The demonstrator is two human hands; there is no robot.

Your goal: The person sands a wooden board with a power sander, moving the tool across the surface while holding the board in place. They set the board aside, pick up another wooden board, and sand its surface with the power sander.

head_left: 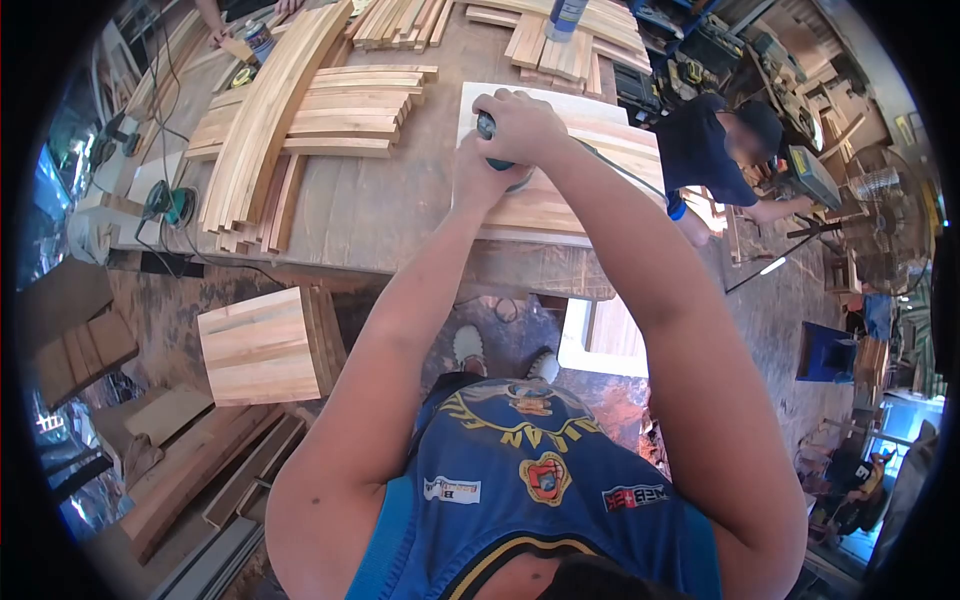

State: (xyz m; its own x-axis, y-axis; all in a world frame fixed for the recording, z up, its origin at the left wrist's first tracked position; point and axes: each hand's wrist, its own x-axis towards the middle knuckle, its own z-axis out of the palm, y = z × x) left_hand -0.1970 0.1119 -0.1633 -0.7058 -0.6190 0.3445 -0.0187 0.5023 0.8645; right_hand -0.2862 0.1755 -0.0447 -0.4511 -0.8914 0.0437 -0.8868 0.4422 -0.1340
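Wooden panel is lying flat on the workbench in front of me, pale boards glued side by side, and I am pressing a sander down on its near-left part with both hands. My right hand is sitting on top of the sander, fingers curled tight over its teal body. My left hand is lying just below and beside it, wrapped against the same tool, so the two hands are touching and both are clamped on it. Most of the sander is hidden under my hands; only a bit of teal is showing, and its cord is trailing off to the right across the panel.

To the left on the bench, a stack of curved slats is leaning across a pile of flat boards, well apart from my hands. More short boards are lying at the far edge, with a blue can standing on them. A second sander is resting at the bench's left edge. Below the bench, a square panel is standing on the floor, near my shoes.

Another person in a dark shirt is bending over at the right end of the bench, and someone else's hand is working at the far left corner.
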